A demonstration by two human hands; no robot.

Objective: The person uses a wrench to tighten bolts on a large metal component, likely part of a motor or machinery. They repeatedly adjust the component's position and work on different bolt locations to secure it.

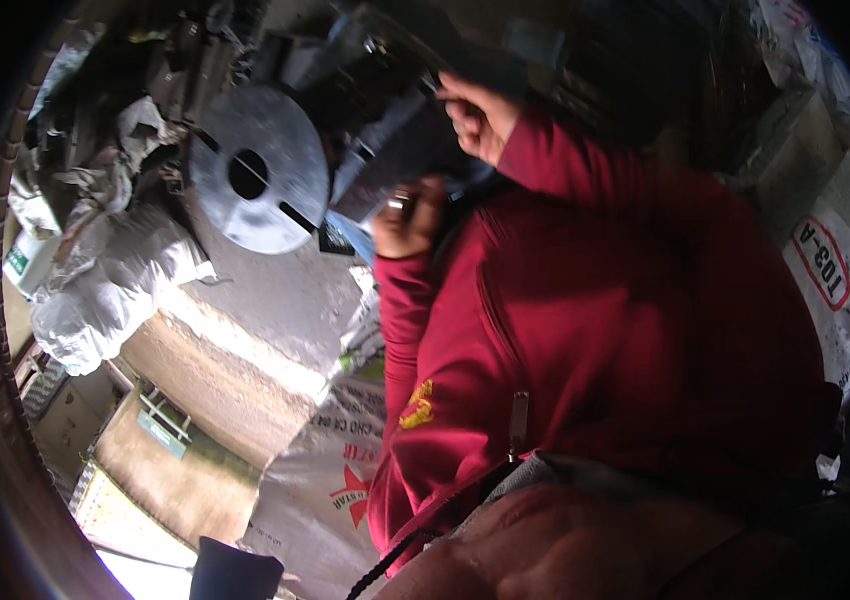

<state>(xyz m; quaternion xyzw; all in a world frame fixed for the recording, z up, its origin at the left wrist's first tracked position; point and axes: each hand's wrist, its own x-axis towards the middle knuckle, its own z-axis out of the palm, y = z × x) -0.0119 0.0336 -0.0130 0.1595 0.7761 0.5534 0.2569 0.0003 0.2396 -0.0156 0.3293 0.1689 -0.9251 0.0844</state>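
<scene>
Dark red sleeves end at both hands, in front of a dark, cluttered work area. My right hand is raised, its fingers curled and pinched; a small shiny bit shows at the fingertips, too blurred to name. My left hand is lower and to the left, its fingers curled in. A small bright metallic spot shows at those fingers, and I cannot tell whether it is a ring or a held piece. A large grey metal disc with a round centre hole and dark slots stands left of my left hand. Behind both hands are dark metal parts, partly in shadow.
A stuffed white plastic bag lies at left, below crumpled cloth or plastic. A printed white sack lies at lower left, another at far right. Sunlight strikes the concrete floor below the disc.
</scene>
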